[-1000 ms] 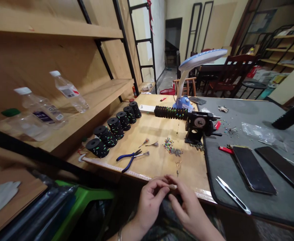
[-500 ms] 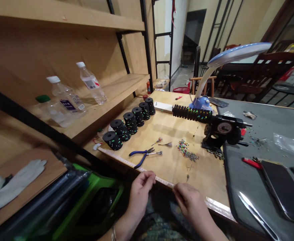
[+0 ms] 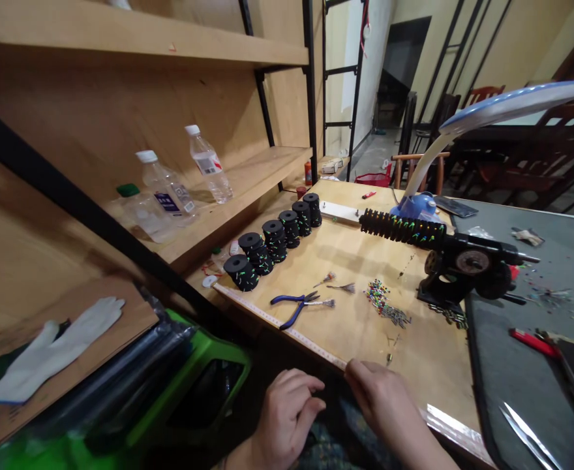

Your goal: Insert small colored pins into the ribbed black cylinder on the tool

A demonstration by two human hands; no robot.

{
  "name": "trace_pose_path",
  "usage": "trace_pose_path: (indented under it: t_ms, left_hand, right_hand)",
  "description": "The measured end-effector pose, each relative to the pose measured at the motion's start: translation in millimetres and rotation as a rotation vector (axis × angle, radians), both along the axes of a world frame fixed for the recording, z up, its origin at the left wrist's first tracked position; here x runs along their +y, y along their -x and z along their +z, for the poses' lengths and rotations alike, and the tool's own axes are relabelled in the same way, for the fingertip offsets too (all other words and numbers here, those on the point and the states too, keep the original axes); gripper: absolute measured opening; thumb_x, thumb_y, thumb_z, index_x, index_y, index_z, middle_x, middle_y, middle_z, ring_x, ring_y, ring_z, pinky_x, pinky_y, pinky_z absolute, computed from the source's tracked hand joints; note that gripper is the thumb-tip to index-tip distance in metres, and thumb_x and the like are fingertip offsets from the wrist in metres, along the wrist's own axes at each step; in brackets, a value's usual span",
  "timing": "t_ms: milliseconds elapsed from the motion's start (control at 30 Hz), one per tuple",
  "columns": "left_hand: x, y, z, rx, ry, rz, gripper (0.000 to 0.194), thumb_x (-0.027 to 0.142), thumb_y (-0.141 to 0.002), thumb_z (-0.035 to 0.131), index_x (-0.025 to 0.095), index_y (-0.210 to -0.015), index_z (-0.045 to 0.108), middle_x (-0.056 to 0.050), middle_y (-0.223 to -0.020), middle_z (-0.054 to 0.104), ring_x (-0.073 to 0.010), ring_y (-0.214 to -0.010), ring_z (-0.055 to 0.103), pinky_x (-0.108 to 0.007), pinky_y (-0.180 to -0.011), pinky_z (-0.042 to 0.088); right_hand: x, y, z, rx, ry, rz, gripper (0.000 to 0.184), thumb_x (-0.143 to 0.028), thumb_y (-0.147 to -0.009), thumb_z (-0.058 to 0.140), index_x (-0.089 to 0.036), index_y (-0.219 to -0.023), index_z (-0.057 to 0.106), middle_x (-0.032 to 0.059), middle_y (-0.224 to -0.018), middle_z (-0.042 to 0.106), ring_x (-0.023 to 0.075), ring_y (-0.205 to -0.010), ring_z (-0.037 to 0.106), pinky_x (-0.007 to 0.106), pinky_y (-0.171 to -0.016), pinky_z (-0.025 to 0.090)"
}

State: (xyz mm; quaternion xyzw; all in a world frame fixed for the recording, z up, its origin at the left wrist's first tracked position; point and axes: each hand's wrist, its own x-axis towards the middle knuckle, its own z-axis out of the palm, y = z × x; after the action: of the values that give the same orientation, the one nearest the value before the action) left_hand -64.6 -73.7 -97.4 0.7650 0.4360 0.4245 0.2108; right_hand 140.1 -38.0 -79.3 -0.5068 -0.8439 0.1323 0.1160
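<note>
My left hand (image 3: 291,412) is below the table's front edge, over my lap. Its fingers curve loosely, with the thumb apart from them and nothing visible between. Against the measuring tape along the table edge (image 3: 316,347), my right hand (image 3: 379,395) has thumb and fingers pinched together; whatever they hold is hidden or too small to make out. Beyond the hands lie blue-handled pliers (image 3: 294,307) and a pile of small colourful beads with metal pins (image 3: 385,303). A small metal piece (image 3: 389,358) is close to my right fingertips.
Several black spools (image 3: 274,240) with glowing bits line the left side. A black winding device (image 3: 468,261) with a ribbed roller stands at right, near a blue lamp (image 3: 417,207). Tweezers (image 3: 529,434) and a red knife (image 3: 534,342) lie on the grey mat (image 3: 492,391). Bottles (image 3: 211,166) stand on the shelf.
My left hand has dropped away from the table edge, and its thumb and fingers have parted. My right hand stays pinched at the edge. The view has turned left.
</note>
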Motion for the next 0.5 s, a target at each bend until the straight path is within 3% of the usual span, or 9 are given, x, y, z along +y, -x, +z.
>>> trace_pose_path:
  t_ms: [67,167,500]
  left_hand:
    - [-1,-1,-1.6,0.057,-0.017,0.009,0.011,0.016,-0.090,0.054,0.019,-0.090,0.065,-0.008,-0.093,0.073,-0.0197,-0.083,0.067,-0.033,-0.075,0.054]
    - [-2,-3,-1.2,0.132,-0.070,-0.022,0.017,0.013,-0.088,0.057,0.018,-0.103,0.062,-0.010,-0.106,0.072,-0.0211,-0.091,0.068,-0.034,-0.079,0.055]
    - [2,-7,-1.8,0.312,-0.118,-0.052,0.025,0.018,-0.091,0.053,0.017,-0.115,0.060,-0.015,-0.132,0.062,-0.0242,-0.096,0.069,-0.037,-0.078,0.058]
  right_hand:
    - [1,1,-0.3,0.002,-0.001,0.009,0.023,-0.015,-0.095,0.042,-0.021,-0.078,0.056,0.0026,-0.065,0.068,0.0193,-0.059,0.066,0.026,-0.053,0.032]
    - [2,2,-0.9,-0.009,-0.006,0.011,0.023,-0.015,-0.095,0.043,-0.021,-0.078,0.056,0.0029,-0.066,0.069,0.0201,-0.060,0.067,0.026,-0.053,0.032]
    - [7,12,0.0,-0.055,0.029,-0.003,0.016,-0.012,-0.092,0.049,-0.021,-0.082,0.059,0.0035,-0.070,0.072,0.0205,-0.062,0.069,0.026,-0.052,0.030]
